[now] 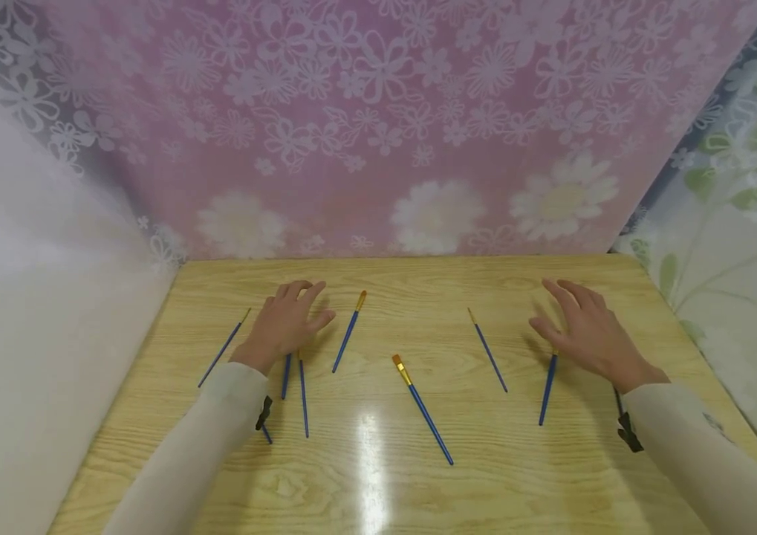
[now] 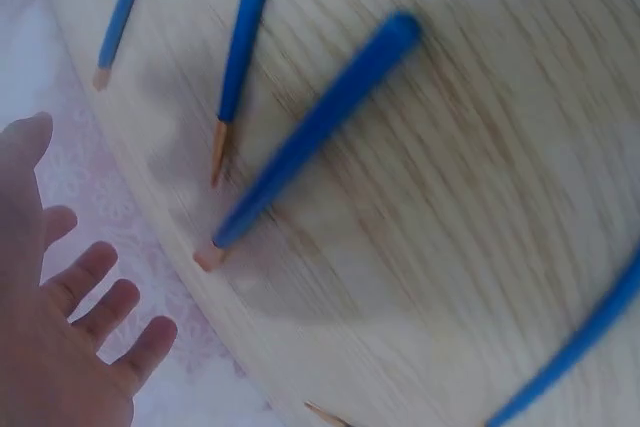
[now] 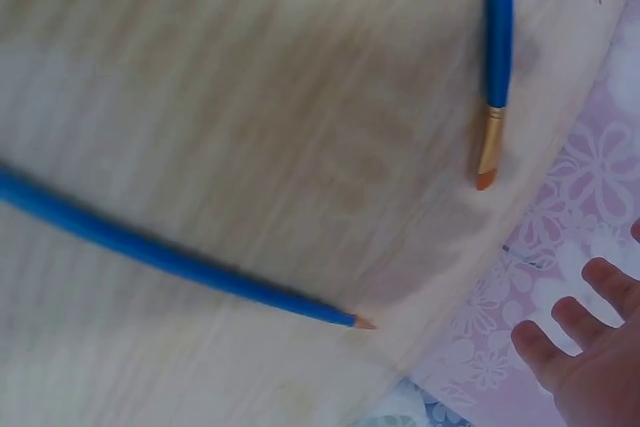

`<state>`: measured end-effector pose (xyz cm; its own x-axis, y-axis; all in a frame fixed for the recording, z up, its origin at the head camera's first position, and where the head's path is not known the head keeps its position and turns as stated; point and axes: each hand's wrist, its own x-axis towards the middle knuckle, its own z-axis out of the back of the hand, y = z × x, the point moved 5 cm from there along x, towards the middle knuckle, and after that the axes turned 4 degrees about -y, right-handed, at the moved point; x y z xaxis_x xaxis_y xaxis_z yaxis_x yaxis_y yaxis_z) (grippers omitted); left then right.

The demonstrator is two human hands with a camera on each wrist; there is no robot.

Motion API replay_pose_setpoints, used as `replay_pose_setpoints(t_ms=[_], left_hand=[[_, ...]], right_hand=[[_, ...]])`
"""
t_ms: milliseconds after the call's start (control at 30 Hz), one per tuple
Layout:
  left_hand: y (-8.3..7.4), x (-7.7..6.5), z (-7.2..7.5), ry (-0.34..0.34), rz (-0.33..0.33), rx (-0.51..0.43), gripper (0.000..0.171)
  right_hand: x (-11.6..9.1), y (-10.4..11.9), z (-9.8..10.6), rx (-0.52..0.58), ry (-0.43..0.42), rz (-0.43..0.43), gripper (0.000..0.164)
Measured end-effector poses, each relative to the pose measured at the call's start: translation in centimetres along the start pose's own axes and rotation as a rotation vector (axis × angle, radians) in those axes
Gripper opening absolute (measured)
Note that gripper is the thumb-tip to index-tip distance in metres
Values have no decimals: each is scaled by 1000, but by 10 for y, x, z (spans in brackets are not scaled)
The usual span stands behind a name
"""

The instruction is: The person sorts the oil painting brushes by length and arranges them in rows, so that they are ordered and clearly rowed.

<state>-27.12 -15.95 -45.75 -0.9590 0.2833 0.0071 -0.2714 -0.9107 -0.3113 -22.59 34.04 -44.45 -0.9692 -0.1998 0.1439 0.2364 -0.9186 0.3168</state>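
Observation:
Several blue-handled paintbrushes lie scattered on the wooden table. My left hand (image 1: 284, 321) hovers over the left part, fingers spread and holding nothing. Under it lie a thicker paintbrush (image 2: 315, 132) and a thin paintbrush (image 1: 304, 401), both partly hidden in the head view. Left of that hand is another thin paintbrush (image 1: 224, 349); to its right, a flat paintbrush (image 1: 349, 332). My right hand (image 1: 585, 327) is held above a paintbrush (image 1: 548, 390), its fingers loosely spread and nothing in them. In the right wrist view, that brush shows an angled orange tip.
A wide flat paintbrush (image 1: 425, 412) lies mid-table, with a thin paintbrush (image 1: 488, 351) to its right. Pink floral cloth (image 1: 365, 148) stands behind the wooden table (image 1: 405, 297). A white wall (image 1: 50, 297) and leaf-patterned cloth (image 1: 739, 260) flank it.

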Motion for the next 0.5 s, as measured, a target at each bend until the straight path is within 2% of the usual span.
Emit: replay_pose_setpoints(t_ms=[267, 500], left_hand=[[-17, 3, -7, 18, -38, -18, 63], [-30, 4, -12, 34, -35, -27, 58]], right_hand=[[-17, -6, -7, 14, 4, 5, 79], [-31, -8, -14, 77, 3, -9, 72]])
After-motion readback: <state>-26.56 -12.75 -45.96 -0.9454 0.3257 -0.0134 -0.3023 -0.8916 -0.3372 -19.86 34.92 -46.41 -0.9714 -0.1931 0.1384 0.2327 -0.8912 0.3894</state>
